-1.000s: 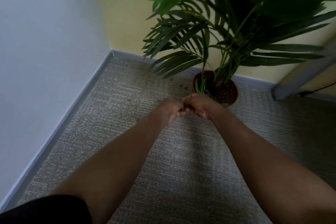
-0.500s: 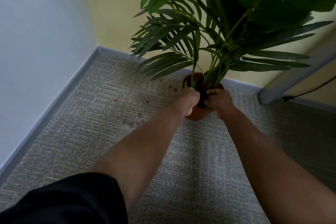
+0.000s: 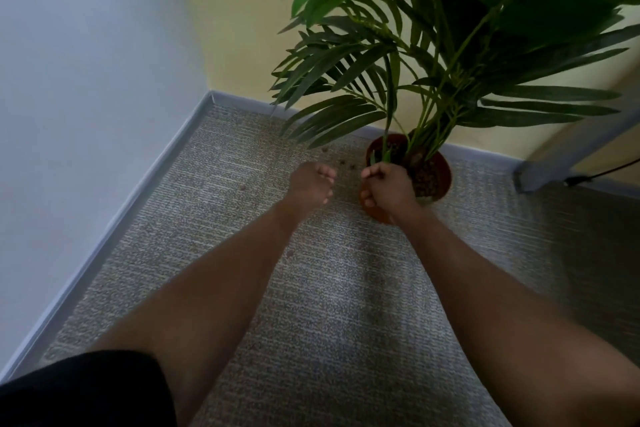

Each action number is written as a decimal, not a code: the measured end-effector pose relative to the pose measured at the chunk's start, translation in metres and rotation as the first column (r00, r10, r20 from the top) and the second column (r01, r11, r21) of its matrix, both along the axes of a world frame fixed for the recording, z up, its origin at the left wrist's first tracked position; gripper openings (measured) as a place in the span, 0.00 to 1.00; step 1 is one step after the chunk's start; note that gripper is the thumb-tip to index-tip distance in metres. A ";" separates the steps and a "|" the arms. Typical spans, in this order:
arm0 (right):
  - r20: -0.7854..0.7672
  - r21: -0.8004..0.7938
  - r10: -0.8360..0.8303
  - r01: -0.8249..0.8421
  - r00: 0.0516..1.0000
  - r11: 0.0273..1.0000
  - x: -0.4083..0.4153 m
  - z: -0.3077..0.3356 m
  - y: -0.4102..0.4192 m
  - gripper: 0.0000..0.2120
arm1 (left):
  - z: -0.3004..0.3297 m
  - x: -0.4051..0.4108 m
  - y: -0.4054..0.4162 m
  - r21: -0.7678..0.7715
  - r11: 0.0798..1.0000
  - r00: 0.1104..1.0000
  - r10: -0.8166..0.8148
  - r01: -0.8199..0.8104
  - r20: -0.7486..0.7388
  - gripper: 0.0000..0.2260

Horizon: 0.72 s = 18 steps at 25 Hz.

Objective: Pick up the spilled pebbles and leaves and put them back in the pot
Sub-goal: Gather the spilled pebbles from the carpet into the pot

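the pot [image 3: 437, 173] stands on the carpet [image 3: 346, 288] in the corner, close to the baseboard [image 3: 467, 152] of the yellow wall, with a palm plant [image 3: 433, 55] rising out of it and brown pebbles filling its top. the right hand [image 3: 387, 187] is at the pot's near left edge, covering part of the rim; its fingers are curled into a loose fist and a few thin green leaves [image 3: 383, 157] stick up just above the knuckles, though whether the hand grips them cannot be told. the left hand [image 3: 311, 184] hovers over the carpet just left of the pot, apart from the right hand, fingers curled in; what it holds, if anything, is hidden. spilled pebbles [image 3: 343, 163] lie scattered on the carpet left of the pot, and one more [image 3: 243, 187] sits farther left. a black sleeve [image 3: 86, 388] shows far from the pot, at the near left.
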State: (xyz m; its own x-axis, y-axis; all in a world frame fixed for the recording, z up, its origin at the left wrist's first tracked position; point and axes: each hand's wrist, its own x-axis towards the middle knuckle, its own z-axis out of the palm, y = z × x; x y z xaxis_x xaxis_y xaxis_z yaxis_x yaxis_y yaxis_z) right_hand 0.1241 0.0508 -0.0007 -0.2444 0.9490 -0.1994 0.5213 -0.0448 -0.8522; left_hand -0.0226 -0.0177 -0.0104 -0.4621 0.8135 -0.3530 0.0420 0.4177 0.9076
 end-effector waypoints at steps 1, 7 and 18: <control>0.031 -0.014 0.049 -0.048 0.998 0.999 -0.007 -0.006 -0.006 0.07 | -0.007 -0.011 -0.010 -0.023 0.999 0.997 -0.028 0.027 -0.077 0.08; 0.238 -0.165 0.391 -0.360 0.889 0.918 -0.047 -0.056 -0.037 0.09 | -0.056 -0.075 -0.078 -0.346 0.924 0.796 -0.329 0.161 -0.508 0.10; 0.435 0.008 0.586 -0.654 0.683 0.756 -0.086 -0.118 -0.046 0.30 | -0.109 -0.083 -0.098 -0.362 0.840 0.547 -0.539 0.404 -0.641 0.28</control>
State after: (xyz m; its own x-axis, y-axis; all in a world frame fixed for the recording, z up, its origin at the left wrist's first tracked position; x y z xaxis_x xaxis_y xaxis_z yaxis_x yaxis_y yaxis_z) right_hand 0.0384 0.0052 -0.1191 -0.7227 0.6324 -0.2788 0.6624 0.5188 -0.5404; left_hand -0.1053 -0.1162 -0.1191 -0.1829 0.9541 -0.2373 0.8572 0.2729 0.4367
